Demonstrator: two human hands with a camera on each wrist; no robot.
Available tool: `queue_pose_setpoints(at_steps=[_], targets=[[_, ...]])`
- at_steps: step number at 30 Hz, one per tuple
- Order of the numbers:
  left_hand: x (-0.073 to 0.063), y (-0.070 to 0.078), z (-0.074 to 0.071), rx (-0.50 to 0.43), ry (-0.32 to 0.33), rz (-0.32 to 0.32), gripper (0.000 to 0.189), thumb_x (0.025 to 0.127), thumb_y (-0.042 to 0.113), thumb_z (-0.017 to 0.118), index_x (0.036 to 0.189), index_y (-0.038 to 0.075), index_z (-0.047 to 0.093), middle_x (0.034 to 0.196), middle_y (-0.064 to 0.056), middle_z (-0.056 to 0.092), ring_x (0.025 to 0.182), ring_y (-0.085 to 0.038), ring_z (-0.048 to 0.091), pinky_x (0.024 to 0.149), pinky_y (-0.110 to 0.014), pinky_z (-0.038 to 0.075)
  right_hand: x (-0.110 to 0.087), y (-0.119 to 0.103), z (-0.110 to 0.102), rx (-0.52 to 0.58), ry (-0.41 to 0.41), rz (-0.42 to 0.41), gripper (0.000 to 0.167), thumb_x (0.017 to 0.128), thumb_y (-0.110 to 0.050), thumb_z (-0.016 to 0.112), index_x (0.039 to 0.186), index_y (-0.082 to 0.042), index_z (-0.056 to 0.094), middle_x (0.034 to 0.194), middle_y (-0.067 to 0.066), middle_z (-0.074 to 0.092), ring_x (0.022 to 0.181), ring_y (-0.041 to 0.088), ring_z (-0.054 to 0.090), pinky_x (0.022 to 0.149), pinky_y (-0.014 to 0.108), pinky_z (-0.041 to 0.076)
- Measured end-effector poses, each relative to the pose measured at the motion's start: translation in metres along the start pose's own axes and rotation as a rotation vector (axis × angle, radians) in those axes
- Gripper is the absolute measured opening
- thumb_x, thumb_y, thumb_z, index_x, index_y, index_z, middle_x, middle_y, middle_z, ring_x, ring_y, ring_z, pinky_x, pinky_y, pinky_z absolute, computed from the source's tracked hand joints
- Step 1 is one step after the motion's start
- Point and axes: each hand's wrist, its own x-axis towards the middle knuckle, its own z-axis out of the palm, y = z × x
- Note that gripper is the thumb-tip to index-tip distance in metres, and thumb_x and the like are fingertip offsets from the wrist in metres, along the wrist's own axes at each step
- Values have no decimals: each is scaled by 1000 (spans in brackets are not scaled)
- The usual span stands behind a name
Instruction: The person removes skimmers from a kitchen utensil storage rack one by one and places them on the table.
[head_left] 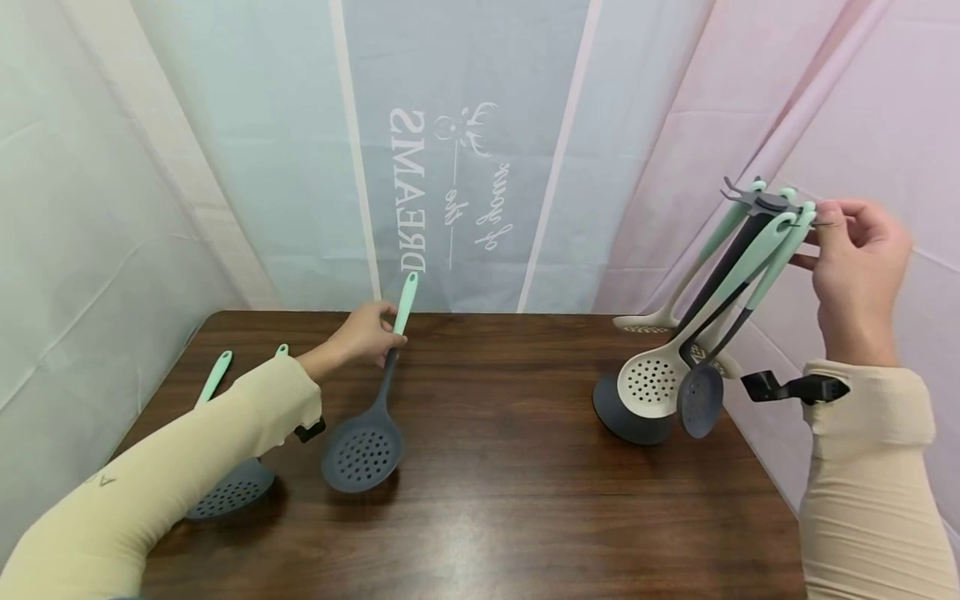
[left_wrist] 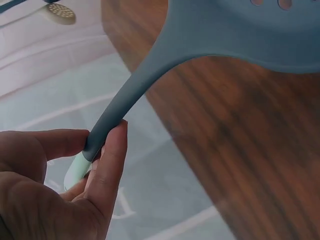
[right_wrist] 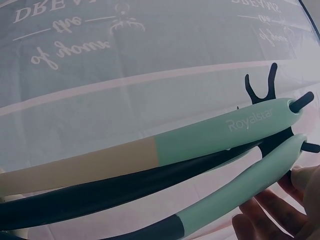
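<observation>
My left hand point(head_left: 367, 333) pinches a skimmer point(head_left: 363, 452) by its handle, where the mint grip meets the grey shaft. The skimmer's round, perforated head hangs low over the table, and its mint end points up and away. In the left wrist view, my thumb and fingers point(left_wrist: 112, 160) press the shaft from both sides. On the right stands a dark rotating utensil rack point(head_left: 768, 202) hung with several mint-handled utensils. My right hand point(head_left: 862, 258) pinches a hook at its top, beside the mint handle point(right_wrist: 250, 187) of a dark spoon point(head_left: 701, 400). A cream skimmer point(head_left: 651, 383) hangs nearby.
At the left, partly behind my left forearm, lie another grey perforated utensil point(head_left: 236, 492) and two mint handles, one of them upright-slanted point(head_left: 216, 375). The rack's round dark base point(head_left: 633, 425) stands on the brown wooden table point(head_left: 510, 467). Printed curtains point(head_left: 465, 67) close off the back.
</observation>
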Motion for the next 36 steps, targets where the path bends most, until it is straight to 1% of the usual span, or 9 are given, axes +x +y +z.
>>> queue_pose_setpoints(at_steps=[4, 7, 15, 21, 24, 29, 33, 35, 36], targets=[[-1, -16, -1, 16, 9, -42, 51, 97, 2, 64, 142, -8, 42, 110, -29, 69, 69, -19, 70, 66, -40, 63, 0, 0, 1, -1, 3, 7, 9, 97, -9, 69, 93, -1, 73, 87, 3, 72, 72, 11, 72, 58, 20, 57], [-2, -23, -2, 22, 13, -68, 50, 98, 2, 64, 142, -9, 42, 111, -30, 68, 69, -19, 71, 68, -43, 63, 0, -1, 1, -2, 7, 9, 9, 97, -9, 70, 94, -1, 73, 87, 3, 72, 73, 11, 72, 59, 20, 58], [-3, -41, -2, 26, 5, -134, 54, 98, 2, 63, 145, -11, 39, 106, -28, 69, 65, -17, 69, 63, -38, 62, 1, -1, 1, 12, -1, 3, 9, 97, -8, 69, 94, -1, 73, 86, 4, 73, 71, 12, 73, 58, 21, 57], [-4, -54, -2, 24, 1, -156, 58, 98, 1, 62, 148, -13, 35, 99, -26, 70, 65, -17, 70, 68, -42, 62, 0, 0, 0, 1, -6, -4, 9, 97, -8, 69, 93, -1, 73, 86, 3, 73, 72, 12, 73, 58, 21, 57], [-4, -60, -1, 15, 0, -174, 61, 98, 1, 63, 149, -13, 33, 96, -24, 71, 64, -16, 69, 68, -42, 63, 0, 0, -1, 5, -8, -4, 9, 97, -8, 68, 93, -1, 73, 86, 3, 73, 72, 12, 73, 58, 21, 57], [-4, -70, -1, -14, -2, -198, 63, 97, 0, 64, 150, -14, 32, 97, -25, 70, 64, -16, 69, 66, -41, 63, 1, -1, -1, 20, -11, -3, 9, 97, -7, 69, 94, 1, 73, 86, 4, 73, 73, 13, 73, 58, 22, 58], [-5, -75, -1, -27, 2, -203, 61, 97, -1, 64, 149, -14, 35, 98, -26, 69, 63, -15, 68, 62, -38, 62, 1, -1, -1, 36, -12, -2, 9, 96, -6, 69, 94, 1, 73, 85, 4, 73, 73, 13, 73, 58, 22, 58], [-5, -77, -2, -25, 0, -205, 60, 97, -1, 63, 148, -15, 35, 100, -27, 70, 63, -15, 69, 62, -37, 62, 2, -1, -1, 41, -16, -1, 9, 96, -5, 69, 94, 1, 73, 86, 4, 73, 72, 13, 73, 58, 22, 58], [-5, -78, -2, -26, 1, -216, 60, 97, -1, 63, 149, -14, 35, 100, -27, 70, 63, -15, 69, 62, -37, 62, 1, -1, -1, 37, -18, -1, 9, 97, -6, 69, 94, 1, 73, 86, 4, 73, 73, 13, 73, 58, 22, 58]])
